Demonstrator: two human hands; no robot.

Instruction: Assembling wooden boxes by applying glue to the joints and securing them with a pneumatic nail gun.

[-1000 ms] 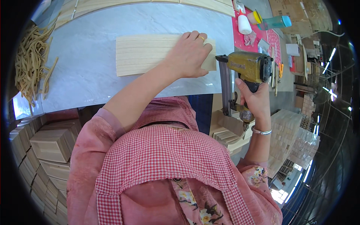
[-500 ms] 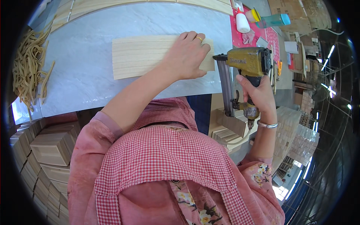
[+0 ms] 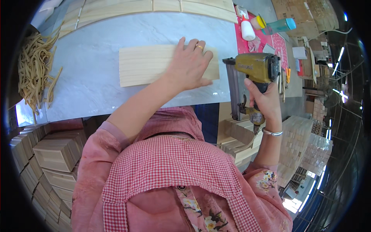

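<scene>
A pale wooden board [image 3: 145, 63] lies flat on the marbled tabletop in front of me. Across its right part rests my left hand [image 3: 189, 63], palm down, fingers spread, a ring on one of them. My right hand [image 3: 266, 98] is wrapped round the grip of a yellow-and-black pneumatic nail gun [image 3: 253, 63]. The gun's nose sits just off the right end of the board, apart from it, with its long magazine slanting down past the table's right edge.
Wooden panels [image 3: 166, 5] line the table's far edge, and tan strips [image 3: 33, 69] hang in a bundle at left. At far right stand a white glue bottle [image 3: 247, 31] and a teal bottle [image 3: 280, 26]. Wooden boxes [image 3: 58, 152] are stacked below left.
The fingers of my left hand have spread wider on the board. The board and tabletop appear slightly lower in the view. The nail gun stays beside the board's right end.
</scene>
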